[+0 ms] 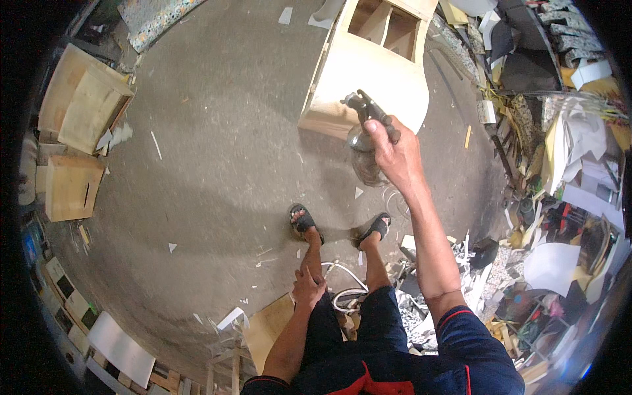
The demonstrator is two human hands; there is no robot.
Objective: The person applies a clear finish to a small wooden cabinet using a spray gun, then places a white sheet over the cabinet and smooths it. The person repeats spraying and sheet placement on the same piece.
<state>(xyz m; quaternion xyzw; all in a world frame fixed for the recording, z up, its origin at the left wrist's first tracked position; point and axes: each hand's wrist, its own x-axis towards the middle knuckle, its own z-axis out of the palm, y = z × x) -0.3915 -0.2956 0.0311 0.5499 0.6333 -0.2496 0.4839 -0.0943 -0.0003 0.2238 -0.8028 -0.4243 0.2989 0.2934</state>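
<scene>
My right hand is closed around the handle of a spray gun with a grey metal body and a rounded cup below. I hold it out in front of me, just this side of a pale wooden furniture frame. That frame has a curved side and two square openings at its far end. Empty, my left hand hangs by my left knee with its fingers loosely apart; whether it touches the leg I cannot tell.
Wooden boxes stand along the left. Foam and fabric scraps are heaped on the right. A white hose loops on the floor by my legs, beside shredded scraps. A plywood sheet leans near my left forearm.
</scene>
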